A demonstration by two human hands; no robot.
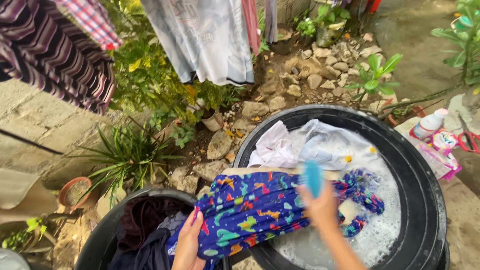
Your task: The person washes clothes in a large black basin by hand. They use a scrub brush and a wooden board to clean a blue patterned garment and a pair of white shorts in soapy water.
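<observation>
so, blue patterned garment (250,210) lies stretched over a wooden board (235,171) across the rim of the big black basin (425,200), its far end trailing into the sudsy water (380,235). left hand (187,245) pins the near edge, fingers (192,222) curled over the cloth w/ thumb underneath. right hand (320,207) is clenched round a blue scrub brush (313,177), bristle end just above the knuckles, pressing on the cloth. looks soaked, so prob heavy, limp & slick w/ soap; no stiffness, will sag wherever unsupported. best grip i'd say is a bunched fold just under the left fingertips, not a flat pinch. white laundry (300,147) sits beyond the brush. dark clothes fill a second basin (100,235) left of the left wrist.
</observation>
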